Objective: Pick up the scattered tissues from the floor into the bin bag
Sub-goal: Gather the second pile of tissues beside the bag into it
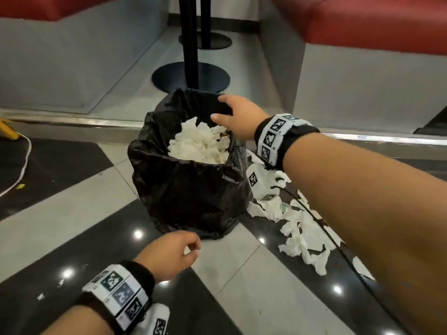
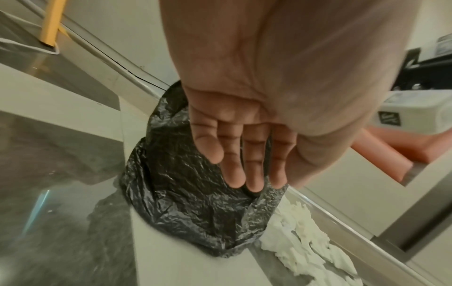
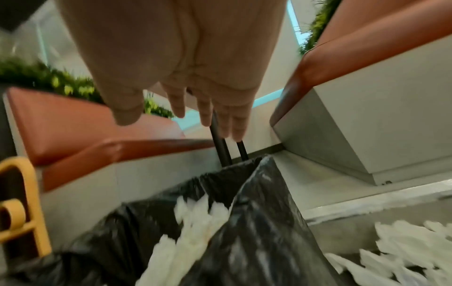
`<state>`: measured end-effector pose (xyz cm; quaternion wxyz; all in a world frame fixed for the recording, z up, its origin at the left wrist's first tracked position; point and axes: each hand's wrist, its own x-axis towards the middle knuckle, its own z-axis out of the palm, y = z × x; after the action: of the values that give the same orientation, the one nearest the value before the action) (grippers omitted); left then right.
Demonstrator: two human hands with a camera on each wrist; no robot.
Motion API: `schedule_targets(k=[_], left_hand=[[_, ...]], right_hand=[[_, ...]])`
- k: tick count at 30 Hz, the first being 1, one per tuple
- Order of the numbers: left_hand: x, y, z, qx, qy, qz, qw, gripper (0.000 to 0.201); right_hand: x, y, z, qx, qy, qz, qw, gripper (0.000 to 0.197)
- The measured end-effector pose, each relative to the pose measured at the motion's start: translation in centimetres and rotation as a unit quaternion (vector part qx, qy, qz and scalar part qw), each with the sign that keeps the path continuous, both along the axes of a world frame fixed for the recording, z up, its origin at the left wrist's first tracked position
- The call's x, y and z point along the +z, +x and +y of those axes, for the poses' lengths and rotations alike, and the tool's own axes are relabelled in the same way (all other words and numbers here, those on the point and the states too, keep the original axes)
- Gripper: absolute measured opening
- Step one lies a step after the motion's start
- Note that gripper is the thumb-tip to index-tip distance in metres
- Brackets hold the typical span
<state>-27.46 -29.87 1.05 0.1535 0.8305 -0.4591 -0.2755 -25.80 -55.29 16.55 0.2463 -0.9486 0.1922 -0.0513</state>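
Far left a white cable [image 1: 23,163] trails over the floor [image 1: 72,213] beside a yellow stand [image 1: 7,129], not part of the job; left hand [image 1: 173,253] hangs low just in front of the bag, fingers loosely bent in the head view and straight in the wrist view, holding nothing, probably waiting to steady the bag or reach for the next piece; black bin bag [image 1: 191,189] sits upright on the floor, mouth open, white tissues in the bag [image 1: 200,145] heaped close to the rim, so filling is well along; behind it two black table poles [image 1: 189,37] on round bases; right hand [image 1: 238,118] is over the far right rim of the bag, palm down, fingers spread and empty, looks like a drop just made or pushing the rim open, can't tell if it touches the plastic; right of the bag, scattered tissues [image 1: 304,235] lie on the floor under the right forearm, touching the bag's side, plenty left to collect, next grab likely there; red seats [image 1: 362,22] on either side
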Motion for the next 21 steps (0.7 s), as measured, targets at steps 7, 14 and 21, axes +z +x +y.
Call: schedule_targets(k=[7,14,21], left_hand=[[-0.1,-0.8,-5.1,-0.133,0.150,-0.070,0.977,0.021],[6.0,-1.5,-13.2,-0.236,0.228,-0.174,0.928,0.014],[1.8,-6.3,-25.4,-0.093,0.123,-0.168,0.974,0.018]], right_hand=[[0.0,-14.9,-10.0,-0.007,-0.064,0.152,0.986,0.016],[-12.0,-26.5,-20.3,-0.110,-0.058,0.265,0.956,0.015],[-19.5,-29.5,-22.6,-0.097,0.054,0.267,0.957,0.002]])
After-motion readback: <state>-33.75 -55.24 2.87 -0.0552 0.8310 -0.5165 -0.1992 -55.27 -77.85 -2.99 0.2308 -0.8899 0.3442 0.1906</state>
